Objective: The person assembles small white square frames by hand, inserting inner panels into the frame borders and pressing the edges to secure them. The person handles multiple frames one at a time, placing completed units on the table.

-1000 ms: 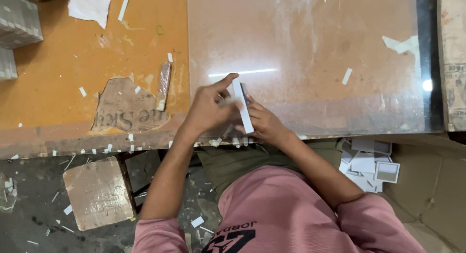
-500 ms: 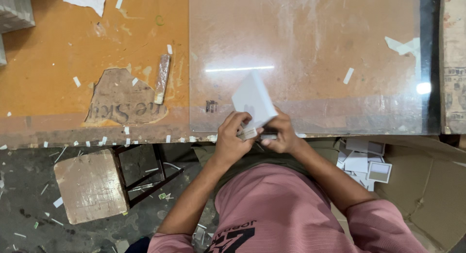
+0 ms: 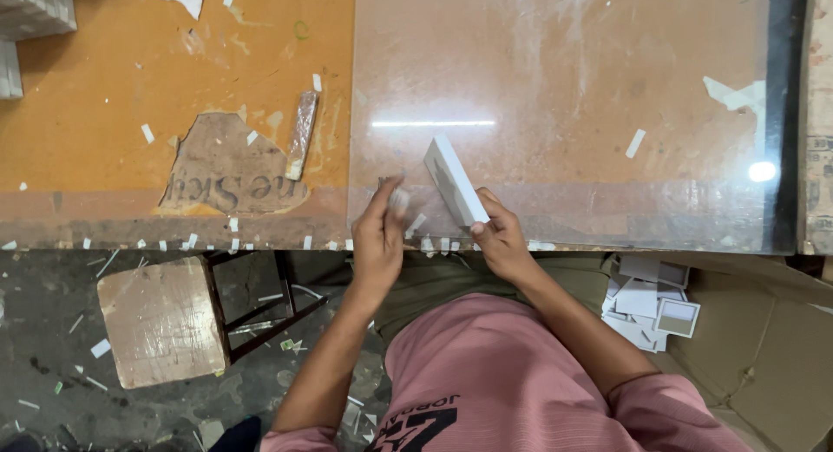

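My right hand grips a small flat white box by its near end, holding it tilted over the front edge of the glass sheet. My left hand is just left of the box, fingers pinched on a small white paper scrap that is blurred. Both hands hover over the table's front edge, above my lap.
The orange table top has a worn patch and many white paper scraps. A wrapped stick lies beside the glass. Stacked white boxes sit far left. A wooden stool stands below left; a carton with white boxes is at right.
The white box has turned from broad face up to edge-on and moved slightly up over the glass. My left hand has come off the box and now pinches a small scrap.
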